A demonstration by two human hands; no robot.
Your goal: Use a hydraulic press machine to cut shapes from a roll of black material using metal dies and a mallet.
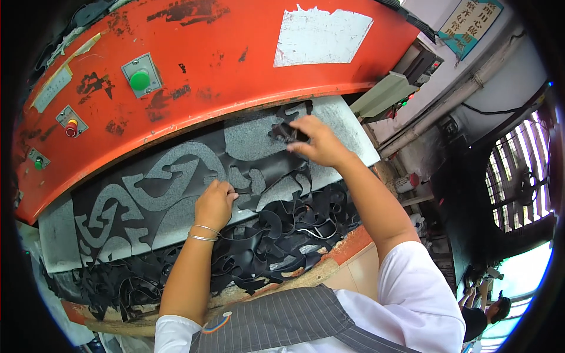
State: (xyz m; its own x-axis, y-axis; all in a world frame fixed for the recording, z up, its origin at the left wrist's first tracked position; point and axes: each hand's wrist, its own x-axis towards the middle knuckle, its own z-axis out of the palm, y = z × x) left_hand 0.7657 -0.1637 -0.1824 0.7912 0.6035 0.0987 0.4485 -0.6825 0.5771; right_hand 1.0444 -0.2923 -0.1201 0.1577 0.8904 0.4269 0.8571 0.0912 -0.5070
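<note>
A black leather-like sheet [170, 152] with many curved cutouts lies on a pale cutting board [56, 235]. My right hand [318, 141] is at the sheet's far right part, thumb and fingers closed round a small dark cutting die [283, 133]. The die's underside is hidden, so I cannot tell whether it touches the sheet. My left hand [215, 205] is low over the middle of the sheet, near its front edge. Its fingers are curled and pressed together; what they pinch, if anything, does not show.
An orange press beam [212, 65] with a green button [140, 80] and a red knob [71, 127] spans the far side. Tangled black offcuts [265, 235] heap along the board's near edge. A control box [382, 94] stands at right; another person [488, 315] is farther off.
</note>
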